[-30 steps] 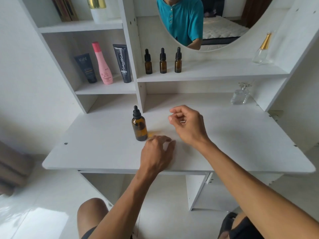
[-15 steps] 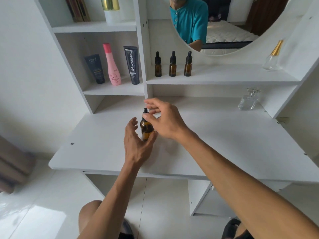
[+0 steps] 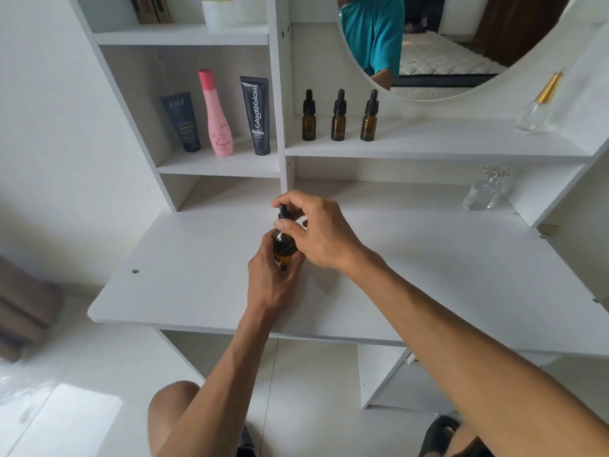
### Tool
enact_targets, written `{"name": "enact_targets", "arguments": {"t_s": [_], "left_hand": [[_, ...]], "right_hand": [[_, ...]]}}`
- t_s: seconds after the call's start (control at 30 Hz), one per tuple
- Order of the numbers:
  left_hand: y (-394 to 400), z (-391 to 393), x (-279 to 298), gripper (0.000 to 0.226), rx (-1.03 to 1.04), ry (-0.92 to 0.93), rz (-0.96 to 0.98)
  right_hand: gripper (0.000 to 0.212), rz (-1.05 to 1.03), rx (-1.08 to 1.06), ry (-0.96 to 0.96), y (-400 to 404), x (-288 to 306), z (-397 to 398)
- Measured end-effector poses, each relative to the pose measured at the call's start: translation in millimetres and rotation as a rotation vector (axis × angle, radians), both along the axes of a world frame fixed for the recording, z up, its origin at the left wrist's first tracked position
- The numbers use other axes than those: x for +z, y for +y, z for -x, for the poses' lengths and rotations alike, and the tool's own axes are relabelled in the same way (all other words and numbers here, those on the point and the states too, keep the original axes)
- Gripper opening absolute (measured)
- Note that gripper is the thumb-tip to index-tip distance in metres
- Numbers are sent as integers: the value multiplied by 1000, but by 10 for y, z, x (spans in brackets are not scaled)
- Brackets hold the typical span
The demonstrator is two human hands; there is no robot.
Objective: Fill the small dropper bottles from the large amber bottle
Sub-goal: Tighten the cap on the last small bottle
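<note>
- Large amber bottle (image 3: 284, 244): dark amber glass, round body, black dropper cap (image 3: 284, 216) with a rubber bulb on top. Upright, cap fitted. Its base is hidden by the fingers, so contact with the desk (image 3: 184, 285) cannot be confirmed.
- Position: over the middle of the desk, roughly midway between the front edge and the back edge, just forward of the upright divider (image 3: 282, 94) of the shelving.
- Left hand (image 3: 272, 282): wrapped round the lower body of the bottle from the front-edge side, fingers and thumb curled about the glass.
- Right hand (image 3: 321, 234): reaches in from the right, fingers curled over the top and thumb against the cap, pinching the dropper cap.
- Small dropper bottles: three, amber with black droppers, standing in a row on the shelf (image 3: 461, 145) behind, left (image 3: 308, 118), middle (image 3: 338, 118), right (image 3: 369, 118), all capped, well apart from both hands.
</note>
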State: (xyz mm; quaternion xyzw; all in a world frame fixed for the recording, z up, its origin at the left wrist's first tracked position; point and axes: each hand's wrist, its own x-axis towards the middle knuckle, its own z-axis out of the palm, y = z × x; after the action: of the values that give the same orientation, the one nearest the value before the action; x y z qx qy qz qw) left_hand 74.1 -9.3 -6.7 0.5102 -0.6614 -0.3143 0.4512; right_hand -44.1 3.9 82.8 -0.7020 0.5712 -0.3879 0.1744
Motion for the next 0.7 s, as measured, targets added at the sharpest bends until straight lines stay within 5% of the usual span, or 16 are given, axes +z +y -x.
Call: {"name": "enact_targets", "arguments": {"t_s": [0.7], "left_hand": [[5, -16, -53, 39, -40, 43, 0]], "right_hand": [[22, -15, -42, 24, -21, 45, 14]]}}
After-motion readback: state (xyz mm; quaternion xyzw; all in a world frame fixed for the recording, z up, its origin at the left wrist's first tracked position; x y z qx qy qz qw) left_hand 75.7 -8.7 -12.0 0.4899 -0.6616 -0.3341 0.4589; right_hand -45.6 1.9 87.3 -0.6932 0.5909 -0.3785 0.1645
